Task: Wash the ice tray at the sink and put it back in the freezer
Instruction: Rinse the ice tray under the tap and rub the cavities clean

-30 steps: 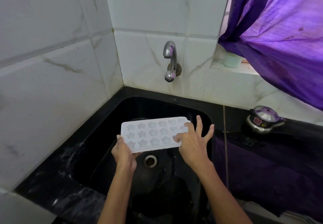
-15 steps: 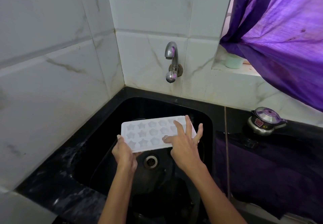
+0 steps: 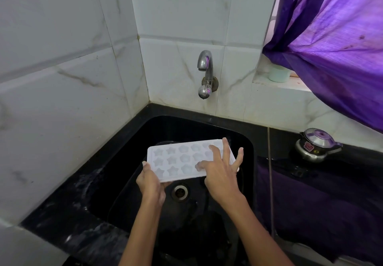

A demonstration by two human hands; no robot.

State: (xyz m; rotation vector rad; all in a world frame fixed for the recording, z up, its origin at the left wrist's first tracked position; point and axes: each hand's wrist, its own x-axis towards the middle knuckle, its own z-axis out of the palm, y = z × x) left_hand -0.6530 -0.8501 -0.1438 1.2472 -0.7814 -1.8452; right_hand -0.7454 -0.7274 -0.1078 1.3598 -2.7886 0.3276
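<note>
White ice tray (image 3: 178,160), black sink (image 3: 207,128)

The right hand (image 3: 220,174) covers the right end of the ice tray (image 3: 176,160), hiding the cells there (their shapes cannot be told). The purple curtain (image 3: 335,43) runs off the frame's right edge and hides part of the small pale cup (image 3: 277,74) on the ledge.

Both forearms bare to the frame edge; no sleeves in view. Left hand (image 3: 150,180) and right hand (image 3: 220,174): no gloves, rings, watch or bands seen. Fingernails longish, pale, no evident coloured polish.
</note>
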